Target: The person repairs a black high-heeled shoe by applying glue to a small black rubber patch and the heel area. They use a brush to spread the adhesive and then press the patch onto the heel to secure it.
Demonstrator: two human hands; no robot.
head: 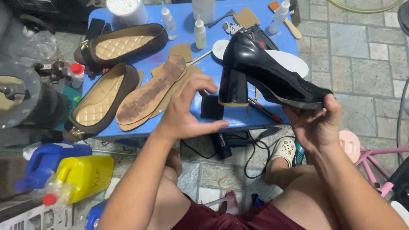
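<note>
My right hand (314, 124) grips the toe of a glossy black block-heel shoe (264, 72), held level above the blue table (221, 68) with its heel pointing left. My left hand (187, 108) hovers just left of the heel with thumb and fingers spread in a curve, holding nothing; a small black heel piece (211, 107) lies on the table right behind it. Two brown flat shoes with quilted tan insoles (123, 44) (100, 102) lie at the table's left. A worn brown insole (149, 91) lies between them and my left hand.
Glue bottles (200, 32) (280, 16), a white tub (126, 10), cardboard pieces and a white insole (289, 61) crowd the table's back. A yellow jug (87, 174) and blue jug (44, 159) stand on the floor at left. A machine (19, 98) sits far left. Cables lie under the table.
</note>
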